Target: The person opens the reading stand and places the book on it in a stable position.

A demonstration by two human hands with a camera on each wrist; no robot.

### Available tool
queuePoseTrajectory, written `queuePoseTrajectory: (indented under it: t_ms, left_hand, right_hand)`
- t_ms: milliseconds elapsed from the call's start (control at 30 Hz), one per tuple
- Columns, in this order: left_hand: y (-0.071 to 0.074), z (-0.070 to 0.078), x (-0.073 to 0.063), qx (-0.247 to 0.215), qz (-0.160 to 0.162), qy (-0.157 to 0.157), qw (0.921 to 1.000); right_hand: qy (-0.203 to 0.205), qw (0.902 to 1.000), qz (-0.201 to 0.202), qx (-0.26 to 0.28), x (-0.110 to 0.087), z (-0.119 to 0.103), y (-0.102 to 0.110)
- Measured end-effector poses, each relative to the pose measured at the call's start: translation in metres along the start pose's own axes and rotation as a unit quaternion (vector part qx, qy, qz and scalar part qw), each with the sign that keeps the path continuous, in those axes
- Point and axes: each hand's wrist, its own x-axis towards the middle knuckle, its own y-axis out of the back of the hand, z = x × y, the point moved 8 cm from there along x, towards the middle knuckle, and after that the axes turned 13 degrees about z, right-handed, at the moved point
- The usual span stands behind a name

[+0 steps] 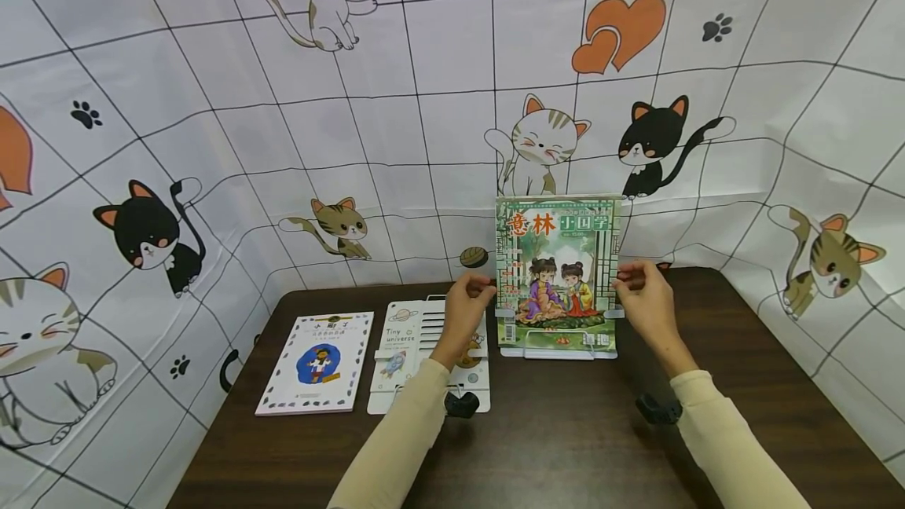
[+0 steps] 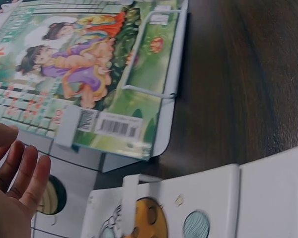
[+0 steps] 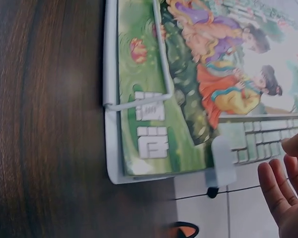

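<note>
A green illustrated magazine (image 1: 562,273) leans upright on a white book stand (image 1: 558,353), held by side clips (image 3: 222,161) and a wire bar (image 2: 149,92) at its bottom. Beside the magazine's left edge is my left hand (image 1: 464,316), its fingers (image 2: 37,183) loosely bent with a gap to the thumb. My right hand (image 1: 646,305) is at the opposite edge; its thumb tip overlaps the cover's border in the right wrist view, and its fingers (image 3: 273,191) are relaxed. Whether either hand touches the magazine is hard to tell.
Left of the magazine lies a white stand with space drawings (image 1: 396,348), partly covered by my left arm. Farther left, a white book with a blue circle (image 1: 318,364) rests flat on the dark wooden table (image 1: 558,430). A cat-patterned sheet (image 1: 438,140) surrounds the table's back and sides.
</note>
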Motion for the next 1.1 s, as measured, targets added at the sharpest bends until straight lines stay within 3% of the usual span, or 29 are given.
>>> queuePoseTrajectory:
  t_ms: [233, 567, 733, 867, 1100]
  left_hand:
    - [0.025, 0.005, 0.001, 0.004, -0.003, -0.006, 1.0]
    - [0.069, 0.002, -0.017, 0.039, -0.05, -0.038, 0.9972]
    - [0.098, -0.012, -0.031, 0.066, -0.061, -0.022, 0.9957]
    - [0.126, -0.031, -0.044, 0.095, -0.055, 0.015, 0.9939]
    - [0.159, -0.06, -0.067, 0.138, -0.046, 0.047, 0.9883]
  right_hand:
    - [0.041, 0.999, 0.008, 0.015, -0.009, -0.024, 0.002]
    - [0.102, 0.9881, -0.103, 0.05, -0.046, -0.072, -0.028]
    - [0.114, 0.9744, -0.18, 0.072, -0.076, -0.094, -0.058]
    - [0.118, 0.9608, -0.236, 0.084, -0.108, -0.106, -0.087]
    - [0.128, 0.941, -0.313, 0.02, -0.165, -0.108, -0.131]
